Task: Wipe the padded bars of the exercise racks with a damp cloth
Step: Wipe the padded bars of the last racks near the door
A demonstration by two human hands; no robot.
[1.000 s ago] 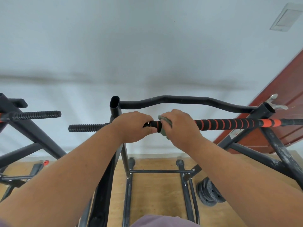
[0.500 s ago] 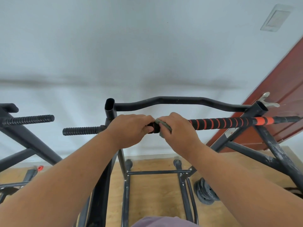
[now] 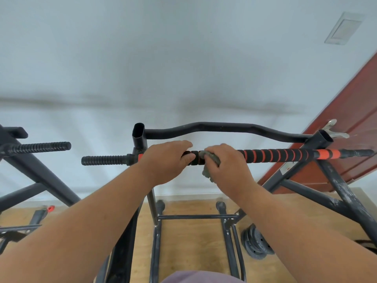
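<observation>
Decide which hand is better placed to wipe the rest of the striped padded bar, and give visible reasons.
Probably the right hand: it holds the grey cloth on the striped padded bar, beside the uncovered padding. The left hand only grips the bar.

A dark red door [image 3: 346, 127] with a metal handle [image 3: 334, 129] stands far to the right of the fingers. A stack of black weight plates [image 3: 255, 244] lies on the wooden floor [image 3: 193, 242], below them and to the right. A white wall [image 3: 163, 58] is behind, and a pale panel [image 3: 342, 28] sits high on the right.
</observation>
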